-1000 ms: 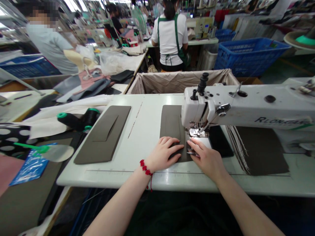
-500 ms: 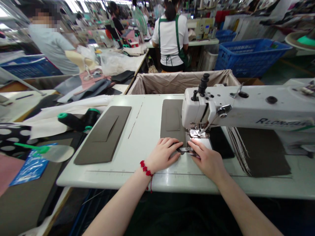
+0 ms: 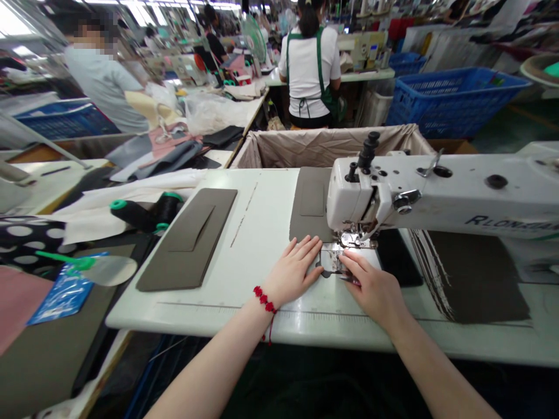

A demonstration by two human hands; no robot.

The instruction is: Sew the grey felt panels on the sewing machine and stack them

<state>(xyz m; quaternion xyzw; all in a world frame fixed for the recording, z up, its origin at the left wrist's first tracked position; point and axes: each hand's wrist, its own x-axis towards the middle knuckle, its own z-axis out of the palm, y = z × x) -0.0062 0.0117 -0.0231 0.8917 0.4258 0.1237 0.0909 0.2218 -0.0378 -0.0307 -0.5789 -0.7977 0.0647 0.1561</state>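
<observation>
My left hand (image 3: 294,270) lies flat with its fingers stretched out. Its fingertips touch the near edge of a grey-brown fabric panel (image 3: 311,201) with a rectangular patch. That panel lies to the left of the sewing machine head (image 3: 353,195), its right edge by the presser foot (image 3: 356,240). My right hand (image 3: 375,288) is in front of the foot, fingers together over the metal needle plate (image 3: 332,256). Something small and dark shows under those fingers; its kind is hidden. A red bracelet (image 3: 264,299) circles my left wrist.
A finished-looking grey-brown panel (image 3: 187,238) lies left on the table (image 3: 257,233). Right of the foot are a black flat object (image 3: 398,259) and a stack of dark panels (image 3: 478,276). Thread cones (image 3: 135,214) lie left. Behind stands a cloth-lined bin (image 3: 297,148); co-workers sit beyond.
The fabric panel has slid away from me, baring more of the needle plate. My left fingers have straightened. The view has shifted slightly.
</observation>
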